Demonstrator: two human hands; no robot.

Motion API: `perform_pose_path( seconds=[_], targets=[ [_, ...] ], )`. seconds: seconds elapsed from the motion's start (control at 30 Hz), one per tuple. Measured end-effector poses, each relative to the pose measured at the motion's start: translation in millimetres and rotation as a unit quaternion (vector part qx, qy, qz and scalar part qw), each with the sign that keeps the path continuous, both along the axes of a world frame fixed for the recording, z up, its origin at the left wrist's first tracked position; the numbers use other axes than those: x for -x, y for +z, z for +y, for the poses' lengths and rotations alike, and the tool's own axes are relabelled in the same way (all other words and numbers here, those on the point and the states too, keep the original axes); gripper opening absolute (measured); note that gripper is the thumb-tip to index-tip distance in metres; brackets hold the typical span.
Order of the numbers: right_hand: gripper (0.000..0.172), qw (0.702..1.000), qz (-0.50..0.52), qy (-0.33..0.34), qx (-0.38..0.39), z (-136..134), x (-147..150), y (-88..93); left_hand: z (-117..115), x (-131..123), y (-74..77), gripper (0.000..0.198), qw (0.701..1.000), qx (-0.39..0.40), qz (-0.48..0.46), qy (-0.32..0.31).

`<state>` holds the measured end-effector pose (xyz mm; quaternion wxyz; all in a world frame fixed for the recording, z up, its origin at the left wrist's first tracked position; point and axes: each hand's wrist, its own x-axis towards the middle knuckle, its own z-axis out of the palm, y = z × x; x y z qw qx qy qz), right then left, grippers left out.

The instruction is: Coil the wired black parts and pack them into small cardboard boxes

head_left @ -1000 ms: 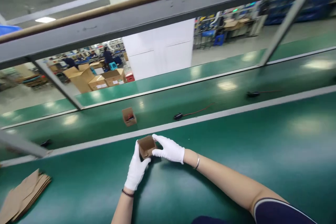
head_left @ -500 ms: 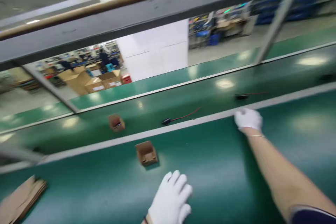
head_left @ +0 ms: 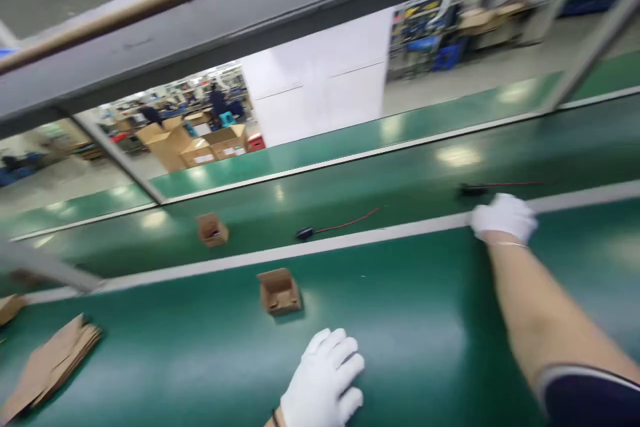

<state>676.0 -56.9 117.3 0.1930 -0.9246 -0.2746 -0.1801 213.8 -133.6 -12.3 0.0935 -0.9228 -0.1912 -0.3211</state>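
My left hand [head_left: 323, 380], in a white glove, is open over the green surface at the lower middle, palm down and holding nothing. Just beyond it stands a small open cardboard box [head_left: 283, 300]. My right hand [head_left: 504, 219], also gloved, reaches out to the pale divider strip [head_left: 425, 225]; its fingers are blurred and turned away. Right behind that hand, on the far green belt, lies a dark part with a red wire [head_left: 473, 189]. A similar black part with a red wire [head_left: 305, 233] rests farther left on that belt.
Another small cardboard box [head_left: 213, 231] stands on the far belt. Flat cardboard pieces [head_left: 53, 367] are stacked at the lower left. Overhead runs a grey beam [head_left: 200, 40] on slanted posts [head_left: 113, 153]. Large open cartons [head_left: 173, 143] stand beyond the belts.
The view has turned a little left. My right hand has reached slightly farther toward the far belt. Relative to the posts, the belt items have shifted left. My left hand has barely moved.
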Motion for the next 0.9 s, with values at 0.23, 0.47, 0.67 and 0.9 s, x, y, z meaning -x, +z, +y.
perform_pose_path(
  seconds=[0.23,0.47,0.67,0.9],
  targets=[
    [0.053,0.98,-0.133,0.118,0.085,25,-24,-14.2,14,-6,-16.5,0.03,0.985,-0.108,-0.132,-0.007],
    [0.045,0.984,-0.09,0.108,0.106,43,-23,-14.8,23,-21,-38.0,0.032,0.969,-0.118,-0.217,0.0],
    [0.04,0.976,-0.045,0.201,0.074,34,44,-1.3,19,-13,-47.0,0.04,0.977,0.105,-0.146,0.116],
    [0.048,0.941,-0.017,0.338,0.031,2,205,-19.2,20,-34,67.9,0.077,0.742,0.628,-0.235,-0.003]
  ],
)
